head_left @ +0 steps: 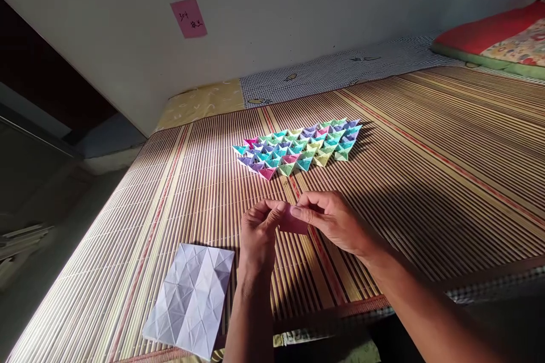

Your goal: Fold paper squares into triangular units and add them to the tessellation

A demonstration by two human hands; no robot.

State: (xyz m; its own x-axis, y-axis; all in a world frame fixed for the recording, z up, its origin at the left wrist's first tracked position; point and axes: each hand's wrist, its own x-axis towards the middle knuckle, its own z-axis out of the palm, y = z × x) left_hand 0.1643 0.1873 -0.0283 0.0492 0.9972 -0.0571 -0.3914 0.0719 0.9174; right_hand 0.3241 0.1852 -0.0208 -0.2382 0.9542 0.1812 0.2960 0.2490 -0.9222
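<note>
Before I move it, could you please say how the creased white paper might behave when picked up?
The creased white paper is probably light, as its edges look thin. It would likely flex along its many visible crease lines. Lying broad and low on the slatted mat, it seems unlikely to roll.

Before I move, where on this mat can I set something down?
Bare mat lies right of the folded shapes, and left of them, beyond the creased sheet. It's crowded nearer you, centrally, where your left hand and right hand hold pink paper.

Mat [434, 187] open rightward of hands [330, 216], paper boats [298, 149] ahead, creased sheet [192, 298] left
</note>
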